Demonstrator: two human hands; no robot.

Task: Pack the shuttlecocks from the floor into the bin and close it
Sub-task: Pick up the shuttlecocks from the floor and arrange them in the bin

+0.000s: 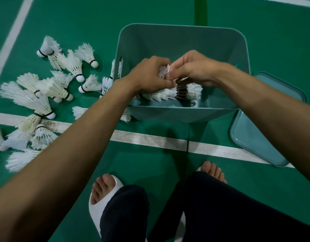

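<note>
I see both arms reaching from the lower corners up to frame centre, with the hands meeting over the open bin (185, 113). Left hand (149, 74) is knuckles-up, wrist bent down, fingers curled in. Right hand (194, 69) faces it, fingers curled toward the left. Both are pinching the same shuttlecock (163, 71); only its white feathers show between the fingertips, and the cork is hidden. I can't tell which hand carries the load.

Below the hands, inside the bin, a nested row (192, 91) of shuttlecocks lies on its side along the near wall. The left wrist covers its left end, so I can't tell if that hand also touches it.

The loose shuttlecocks (46, 91) are spread on the green floor (81, 18) at left of frame, from upper left down to the lower left edge. Most lie on their sides and some overlap. A few lie just beside the bin's left wall. One is partly under the left forearm, near the bin's lower-left corner.

The lid (266, 119) is off, lying on the floor at right of frame, beside the bin. The right forearm crosses over it.

A white court line (150, 138) runs across mid-frame, in front of the bin. At bottom of frame there are feet in white slides (98, 212) and dark trousers (220, 215).
</note>
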